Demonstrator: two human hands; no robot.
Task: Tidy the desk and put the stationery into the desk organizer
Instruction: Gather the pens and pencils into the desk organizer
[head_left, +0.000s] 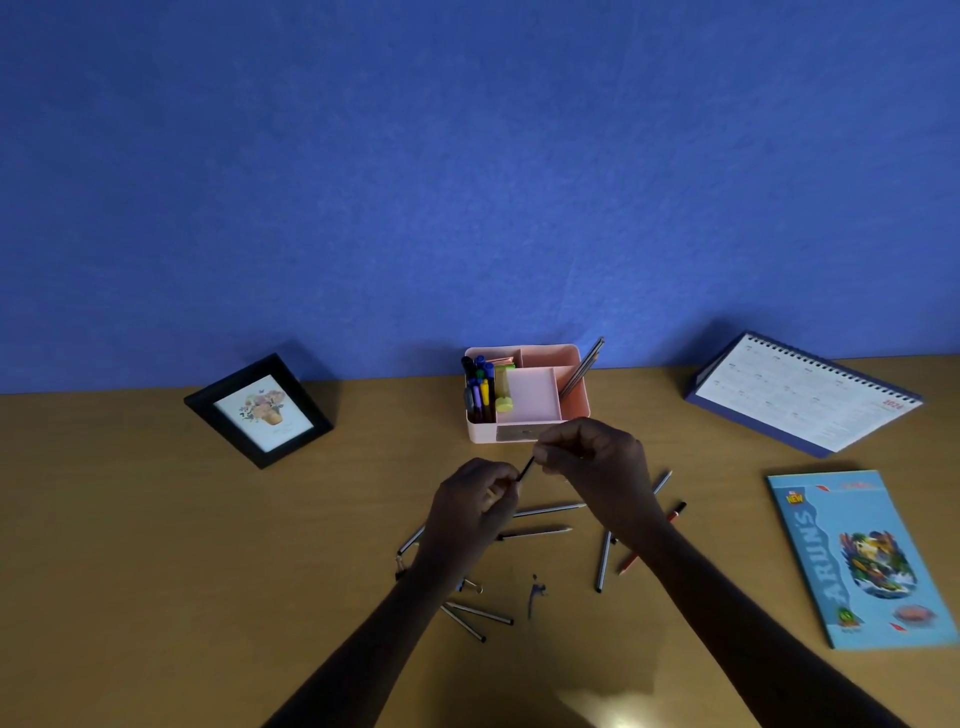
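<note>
Over the desk (156, 571), two hands (475, 499) (592, 457) pinch one pencil (526, 467) near one organizer (483, 432)

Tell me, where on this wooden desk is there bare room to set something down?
Bare wood lies between the black picture frame and the pink plastic desk organizer, and across the wooden desk's front left. Crowded: the middle, where scattered grey pencils lie under the left hand and right hand.

Smooth wood-look desk (156, 571); pink organizer (483, 430) seems matt plastic (notebook (831, 519) cover glossy paper).
</note>
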